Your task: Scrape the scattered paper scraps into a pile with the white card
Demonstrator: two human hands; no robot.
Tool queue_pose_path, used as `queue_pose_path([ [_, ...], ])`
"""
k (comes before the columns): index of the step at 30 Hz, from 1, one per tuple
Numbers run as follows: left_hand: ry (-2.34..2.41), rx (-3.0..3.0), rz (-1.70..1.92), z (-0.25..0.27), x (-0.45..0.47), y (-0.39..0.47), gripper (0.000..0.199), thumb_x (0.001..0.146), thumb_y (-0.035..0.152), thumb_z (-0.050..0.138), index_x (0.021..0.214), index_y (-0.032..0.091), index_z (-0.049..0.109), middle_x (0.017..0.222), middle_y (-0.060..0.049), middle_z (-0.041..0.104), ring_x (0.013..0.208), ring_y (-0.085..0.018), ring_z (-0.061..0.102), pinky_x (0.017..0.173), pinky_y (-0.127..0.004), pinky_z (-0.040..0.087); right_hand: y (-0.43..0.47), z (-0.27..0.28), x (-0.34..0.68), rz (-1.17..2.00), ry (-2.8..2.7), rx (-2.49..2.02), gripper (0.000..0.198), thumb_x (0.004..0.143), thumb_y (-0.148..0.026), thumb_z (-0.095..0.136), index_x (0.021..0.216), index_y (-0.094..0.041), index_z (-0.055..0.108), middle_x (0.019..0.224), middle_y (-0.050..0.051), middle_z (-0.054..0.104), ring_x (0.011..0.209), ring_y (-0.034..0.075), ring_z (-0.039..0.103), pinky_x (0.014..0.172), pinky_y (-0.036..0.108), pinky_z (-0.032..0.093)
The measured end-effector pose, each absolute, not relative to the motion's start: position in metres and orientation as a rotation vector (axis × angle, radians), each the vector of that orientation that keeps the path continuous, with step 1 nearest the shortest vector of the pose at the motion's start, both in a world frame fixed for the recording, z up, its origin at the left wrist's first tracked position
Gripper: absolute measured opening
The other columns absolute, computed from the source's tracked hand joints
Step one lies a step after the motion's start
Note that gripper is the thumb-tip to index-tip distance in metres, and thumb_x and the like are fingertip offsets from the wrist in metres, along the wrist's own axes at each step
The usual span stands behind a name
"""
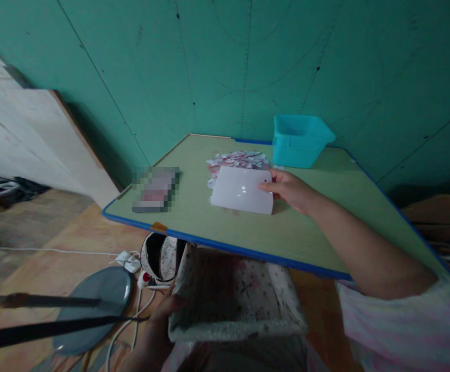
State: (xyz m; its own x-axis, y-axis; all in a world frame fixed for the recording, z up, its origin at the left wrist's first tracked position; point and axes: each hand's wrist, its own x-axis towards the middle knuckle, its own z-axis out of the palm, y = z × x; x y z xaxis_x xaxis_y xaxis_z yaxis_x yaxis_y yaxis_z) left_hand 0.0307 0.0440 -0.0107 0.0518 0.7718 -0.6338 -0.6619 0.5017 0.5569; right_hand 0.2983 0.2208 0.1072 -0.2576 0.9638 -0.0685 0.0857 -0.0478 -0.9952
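My right hand (287,190) is closed on the right edge of a white plastic scraper (240,194), a flat shiny sheet with rounded corners and a small dark hole by my thumb. The scraper stands tilted over the table, in front of a heap of small pinkish-white paper scraps (244,159) and hiding part of it. Below the table's front edge, my left hand (161,323) grips the left side of a floral cloth-lined basket (240,330). The basket's open top faces up, close to my body, and its inside is dark.
A turquoise plastic bin (300,142) stands at the back right of the pale table (318,237), which has blue edging. A pixelated flat object (157,190) lies at the left. On the floor are a grey round stool seat (93,310), a patterned bag (166,256) and white cables (132,261).
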Motion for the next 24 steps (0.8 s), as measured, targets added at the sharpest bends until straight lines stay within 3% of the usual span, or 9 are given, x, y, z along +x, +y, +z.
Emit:
queue_pose_path([
  [6,1.001,0.142,1.109,-0.017,0.027,0.045,0.045,0.046,0.008,0.065,0.086,0.027,0.057,0.055,0.006,0.062,0.053,-0.018,0.06,0.048,-0.025,0.045,0.219,0.113,0.299,1.339,-1.354,-1.162,0.025,0.062,-0.021,0.061,0.086,-0.018,0.056,0.081,0.0,0.062,0.065,0.01,0.056,0.058,0.024,0.045],
  [10,1.17,-0.11,0.925,-0.029,0.011,0.064,0.051,0.038,-0.012,0.055,0.075,0.024,0.057,0.041,0.009,0.054,0.043,-0.014,0.055,0.044,-0.021,0.043,0.22,0.111,0.302,1.334,-1.394,-1.203,0.024,0.062,-0.018,0.061,0.086,-0.017,0.057,0.079,0.0,0.063,0.063,0.01,0.056,0.058,0.023,0.045],
  [15,1.163,-0.078,0.949,-0.029,0.008,0.069,0.057,0.042,-0.007,0.049,0.087,0.026,0.059,0.039,0.009,0.051,0.047,-0.017,0.058,0.043,-0.022,0.042,0.213,0.112,0.296,1.528,-1.544,-1.126,0.03,0.063,-0.02,0.063,0.092,-0.017,0.057,0.084,0.002,0.064,0.068,0.011,0.058,0.059,0.023,0.047],
  [18,1.083,0.053,1.096,-0.015,0.022,0.052,0.049,0.047,0.002,0.058,0.089,0.026,0.059,0.049,0.006,0.059,0.054,-0.019,0.061,0.046,-0.024,0.044,0.213,0.112,0.297,1.484,-1.511,-1.105,0.03,0.064,-0.023,0.063,0.093,-0.018,0.057,0.087,0.002,0.063,0.069,0.01,0.058,0.06,0.023,0.047],
  [21,1.064,0.082,1.125,-0.002,0.033,0.039,0.033,0.051,0.004,0.061,0.077,0.024,0.06,0.051,0.004,0.061,0.054,-0.017,0.06,0.048,-0.024,0.045,0.213,0.111,0.299,1.437,-1.555,-1.144,0.031,0.062,-0.02,0.064,0.092,-0.018,0.056,0.083,0.001,0.063,0.068,0.011,0.057,0.06,0.024,0.048],
  [24,1.051,0.11,1.134,0.005,0.036,0.036,0.03,0.051,0.004,0.061,0.073,0.024,0.059,0.049,0.005,0.061,0.051,-0.016,0.059,0.047,-0.023,0.045,0.209,0.111,0.296,1.494,-1.692,-1.133,0.024,0.063,-0.02,0.064,0.085,-0.016,0.056,0.077,0.001,0.062,0.066,0.011,0.056,0.057,0.023,0.047],
])
